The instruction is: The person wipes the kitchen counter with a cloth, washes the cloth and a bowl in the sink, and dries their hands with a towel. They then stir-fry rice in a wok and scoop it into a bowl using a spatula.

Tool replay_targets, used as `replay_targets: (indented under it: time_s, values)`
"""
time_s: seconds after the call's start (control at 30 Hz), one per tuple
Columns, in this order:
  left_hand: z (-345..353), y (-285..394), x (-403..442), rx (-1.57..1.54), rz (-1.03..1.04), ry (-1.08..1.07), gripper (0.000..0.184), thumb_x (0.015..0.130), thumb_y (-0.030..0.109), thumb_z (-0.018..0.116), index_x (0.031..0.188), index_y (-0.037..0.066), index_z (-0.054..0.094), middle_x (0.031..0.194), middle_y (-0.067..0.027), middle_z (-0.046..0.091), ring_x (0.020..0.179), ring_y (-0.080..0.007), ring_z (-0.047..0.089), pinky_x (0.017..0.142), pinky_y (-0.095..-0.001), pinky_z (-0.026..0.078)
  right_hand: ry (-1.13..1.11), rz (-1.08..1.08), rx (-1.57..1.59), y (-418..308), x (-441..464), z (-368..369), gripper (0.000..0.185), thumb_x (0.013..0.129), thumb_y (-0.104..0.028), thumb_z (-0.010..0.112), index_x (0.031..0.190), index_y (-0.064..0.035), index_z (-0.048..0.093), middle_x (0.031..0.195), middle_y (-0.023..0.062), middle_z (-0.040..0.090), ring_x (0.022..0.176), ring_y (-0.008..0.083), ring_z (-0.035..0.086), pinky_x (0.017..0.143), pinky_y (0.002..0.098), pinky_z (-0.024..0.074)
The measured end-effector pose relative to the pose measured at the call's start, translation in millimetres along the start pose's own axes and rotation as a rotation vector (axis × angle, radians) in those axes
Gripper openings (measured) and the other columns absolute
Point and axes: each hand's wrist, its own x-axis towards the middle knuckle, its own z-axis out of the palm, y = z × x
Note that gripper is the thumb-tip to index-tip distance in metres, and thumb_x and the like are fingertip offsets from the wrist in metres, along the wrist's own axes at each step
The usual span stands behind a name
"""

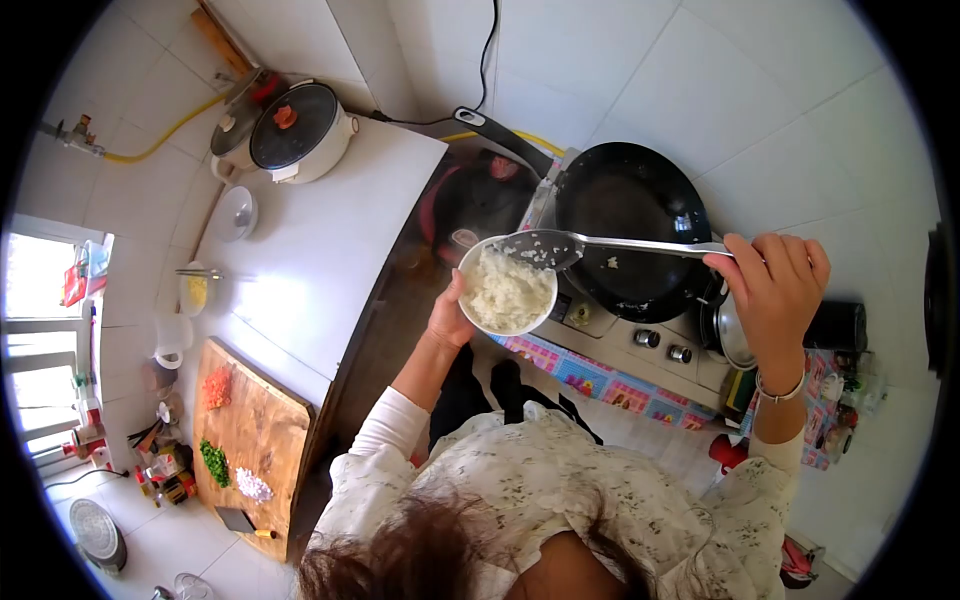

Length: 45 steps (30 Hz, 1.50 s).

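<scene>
My left hand holds a white bowl by its left side. White rice is heaped in the bowl. Closed around the end of a long metal handle, my right hand holds a spatula. The dark-looking spatula head, with rice grains on it, rests over the bowl's upper rim. Beneath the handle a black wok sits on the stove, with a few bits of rice inside.
At left, a wooden board bears chopped orange, green and pale pieces and a knife. A lidded pot stands on the white counter. Stove knobs lie below the wok, and a smaller pot is at right.
</scene>
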Motion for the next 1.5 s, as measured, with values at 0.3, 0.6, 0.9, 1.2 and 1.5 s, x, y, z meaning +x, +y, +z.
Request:
replay_targets:
  time_s: [0.3, 0.6, 0.9, 1.2, 1.5]
  values:
    - [2, -6, 4, 0.074, 0.045, 0.000, 0.074, 0.084, 0.052, 0.052, 0.137, 0.004, 0.031, 0.137, -0.0139, 0.041, 0.125, -0.0306, 0.040, 0.105, -0.0455, 0.032, -0.235, 0.329, 0.322, 61, -63, 49, 0.022, 0.073, -0.027, 0.072, 0.076, -0.0063, 0.066, 0.061, 0.0024, 0.054, 0.062, 0.0170, 0.049, 0.071, 0.0309, 0.0371]
    - [-4, -29, -4, 0.046, -0.041, 0.050, 0.073, 0.085, 0.050, 0.053, 0.136, 0.003, 0.032, 0.136, -0.0142, 0.042, 0.124, -0.0310, 0.042, 0.103, -0.0458, 0.034, -0.691, 0.724, 0.578, 146, -124, 118, 0.033, 0.078, -0.037, 0.067, 0.079, -0.0037, 0.069, 0.065, 0.0080, 0.064, 0.056, 0.0157, 0.057, 0.050, 0.0293, 0.0403]
    - [-28, -63, -13, 0.009, -0.109, 0.124, 0.080, 0.078, 0.049, 0.063, 0.134, 0.001, 0.035, 0.133, -0.0154, 0.045, 0.122, -0.0312, 0.044, 0.103, -0.0443, 0.035, -0.756, 0.301, 0.065, 212, -66, 172, 0.031, 0.071, -0.042, 0.070, 0.065, -0.0119, 0.067, 0.061, 0.0073, 0.060, 0.064, 0.0253, 0.056, 0.080, 0.0362, 0.0366]
    - [-35, -91, -12, 0.015, -0.095, 0.179, 0.079, 0.079, 0.048, 0.063, 0.135, 0.001, 0.034, 0.134, -0.0146, 0.044, 0.123, -0.0298, 0.043, 0.104, -0.0434, 0.033, -0.717, -0.022, 0.168, 184, 7, 209, 0.024, 0.069, -0.036, 0.072, 0.066, -0.0129, 0.067, 0.065, 0.0062, 0.061, 0.068, 0.0210, 0.053, 0.081, 0.0342, 0.0350]
    - [-29, -91, -9, 0.026, -0.094, 0.149, 0.082, 0.075, 0.049, 0.066, 0.136, 0.003, 0.033, 0.135, -0.0138, 0.043, 0.123, -0.0297, 0.043, 0.103, -0.0435, 0.035, -0.891, -0.109, 0.446, 160, 13, 244, 0.027, 0.066, -0.039, 0.073, 0.067, -0.0127, 0.068, 0.061, 0.0051, 0.060, 0.065, 0.0193, 0.052, 0.077, 0.0308, 0.0357]
